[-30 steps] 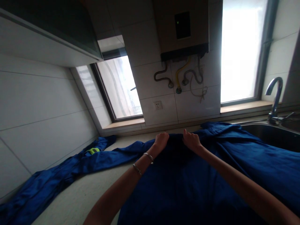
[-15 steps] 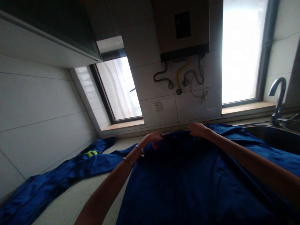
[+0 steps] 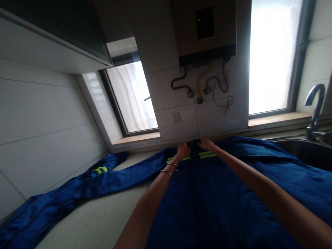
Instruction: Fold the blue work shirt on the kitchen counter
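A blue work jacket [image 3: 178,193] lies spread over the counter, its front facing up and its collar end toward the wall. Yellow-green strips cross its chest on both sides of the middle. At the left of the collar, my left hand [image 3: 183,151], with two bangles on the wrist, has its fingers closed on the cloth. My right hand [image 3: 206,143] pinches the collar's right side, close to the other hand. One sleeve stretches left along the counter. The fingertips of both hands are partly hidden.
A pale counter [image 3: 111,211] runs below the tiled wall. At the right are a sink [image 3: 293,147] and a curved faucet [image 3: 315,103]. A water heater [image 3: 204,31] with hoses hangs above, between two windows. An overhead cabinet [image 3: 57,34] juts out at upper left.
The jacket's collar end has come down flatter, and its yellow-green chest strips now show. My left hand has moved right and my right hand slightly left, so they are closer together.
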